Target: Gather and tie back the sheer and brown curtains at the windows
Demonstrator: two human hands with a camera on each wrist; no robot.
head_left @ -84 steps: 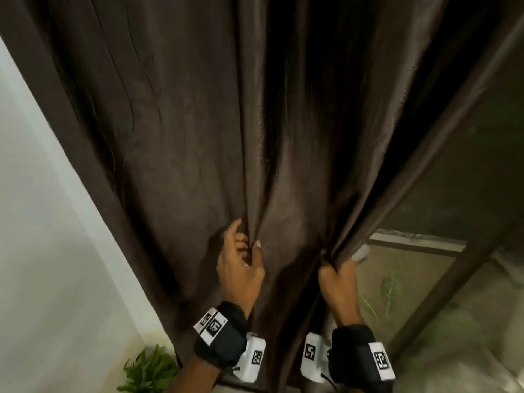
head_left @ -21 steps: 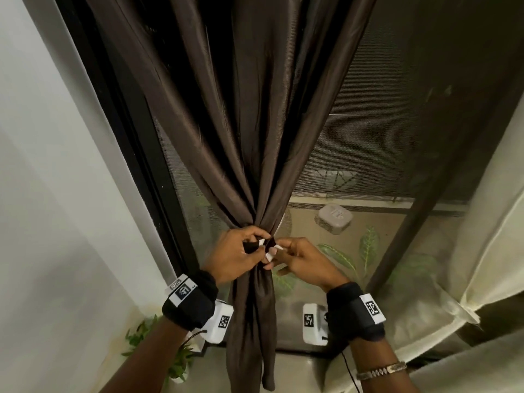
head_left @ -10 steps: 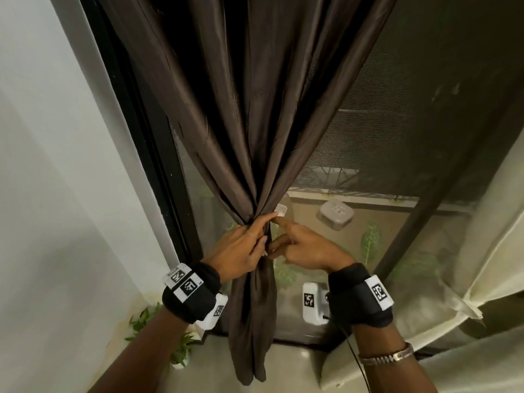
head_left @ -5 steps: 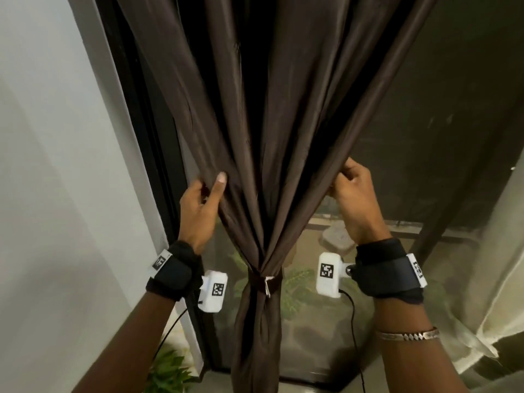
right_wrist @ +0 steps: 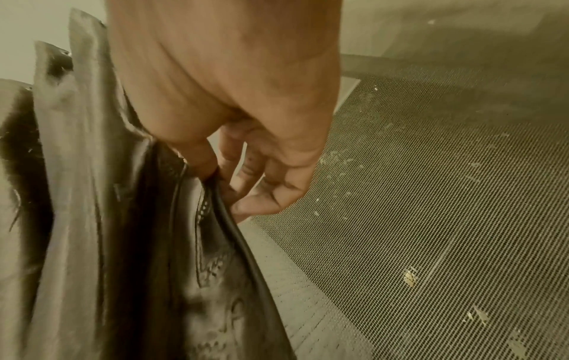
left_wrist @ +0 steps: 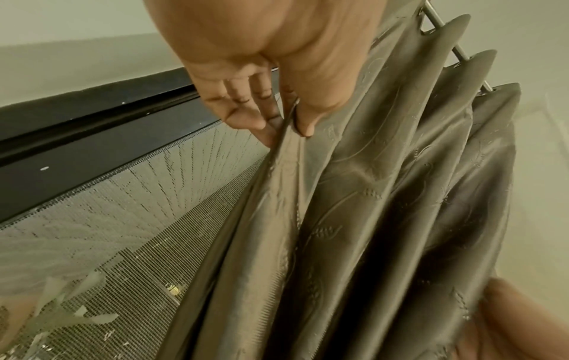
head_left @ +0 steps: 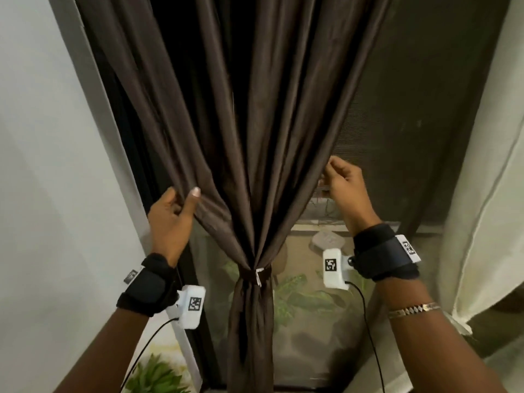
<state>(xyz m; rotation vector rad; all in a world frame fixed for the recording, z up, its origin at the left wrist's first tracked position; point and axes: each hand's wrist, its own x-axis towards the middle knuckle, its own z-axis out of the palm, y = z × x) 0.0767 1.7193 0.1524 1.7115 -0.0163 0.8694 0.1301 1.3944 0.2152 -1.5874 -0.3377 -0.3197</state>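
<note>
The brown curtain (head_left: 249,131) hangs gathered in folds, cinched low by a dark tie band (head_left: 256,274) with a white tag. My left hand (head_left: 181,199) pinches the curtain's left edge (left_wrist: 292,131) between thumb and fingers, above the tie. My right hand (head_left: 330,177) pinches the right edge (right_wrist: 212,185) the same way, at about the same height. Both edges are held out to the sides. A cream sheer curtain (head_left: 487,177) hangs at the far right, untouched.
Behind the curtain is a mesh window screen (head_left: 411,114) in a dark frame (head_left: 127,143). A white wall (head_left: 42,165) is on the left. Green potted leaves (head_left: 156,375) sit low by the wall. Plants and a grey object (head_left: 329,239) show outside.
Since a second ago both hands left the tie band and rose to the curtain's side edges. In the last half second they drew the edges a little further outward.
</note>
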